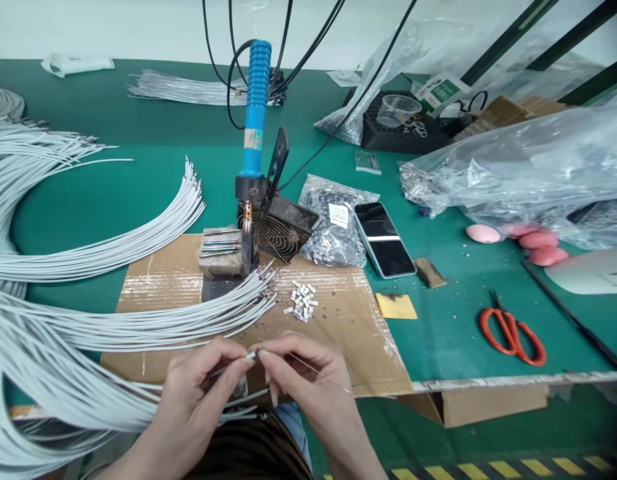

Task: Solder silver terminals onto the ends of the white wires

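Near the table's front edge, my left hand [201,383] pinches a white cable [251,355] just behind its end. My right hand [308,373] is closed at the tip of that cable, thumb and forefinger pressed on the small dark-reddish wire ends. A thin, pale wire [313,369] runs across the right palm and sticks out past the wrist side. Ahead of the hands lies a small heap of white metal-like pieces [302,301] on the cardboard [348,320]. Bundled white cables [188,320] reach in from the left, their stripped ends close to the heap.
A blue-handled soldering iron [256,100] stands upright in a holder beyond the cardboard. Another cable bundle [138,240] lies left. To the right are a phone [386,240], a yellow sponge [396,306], orange scissors [511,333] and plastic bags [518,160]. Black cords hang from above.
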`<act>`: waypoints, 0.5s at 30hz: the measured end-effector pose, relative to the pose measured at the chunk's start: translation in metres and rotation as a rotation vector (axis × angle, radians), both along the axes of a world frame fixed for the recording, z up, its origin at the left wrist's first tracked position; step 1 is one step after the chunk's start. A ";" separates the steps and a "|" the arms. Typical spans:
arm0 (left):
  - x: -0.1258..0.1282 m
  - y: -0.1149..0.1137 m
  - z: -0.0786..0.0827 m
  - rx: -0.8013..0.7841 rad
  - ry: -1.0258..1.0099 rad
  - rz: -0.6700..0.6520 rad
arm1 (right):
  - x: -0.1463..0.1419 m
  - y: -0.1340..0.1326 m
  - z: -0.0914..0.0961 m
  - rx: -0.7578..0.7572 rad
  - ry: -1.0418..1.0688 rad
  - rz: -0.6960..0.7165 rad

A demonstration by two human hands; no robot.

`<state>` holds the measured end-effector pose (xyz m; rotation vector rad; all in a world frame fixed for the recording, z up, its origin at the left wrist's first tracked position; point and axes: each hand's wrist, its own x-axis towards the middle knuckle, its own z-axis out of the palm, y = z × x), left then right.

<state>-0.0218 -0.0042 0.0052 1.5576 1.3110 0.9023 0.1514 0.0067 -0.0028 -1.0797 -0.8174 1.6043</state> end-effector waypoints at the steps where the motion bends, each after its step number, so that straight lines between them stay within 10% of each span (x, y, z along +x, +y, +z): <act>1: 0.000 -0.001 -0.001 0.040 0.022 0.002 | 0.001 0.000 -0.001 0.000 -0.016 -0.001; 6: 0.003 -0.004 -0.006 0.133 0.083 0.006 | -0.004 -0.007 -0.009 0.079 -0.217 -0.087; 15: 0.014 -0.004 0.007 -0.299 -0.211 0.098 | -0.025 -0.015 -0.005 0.636 -0.673 -0.314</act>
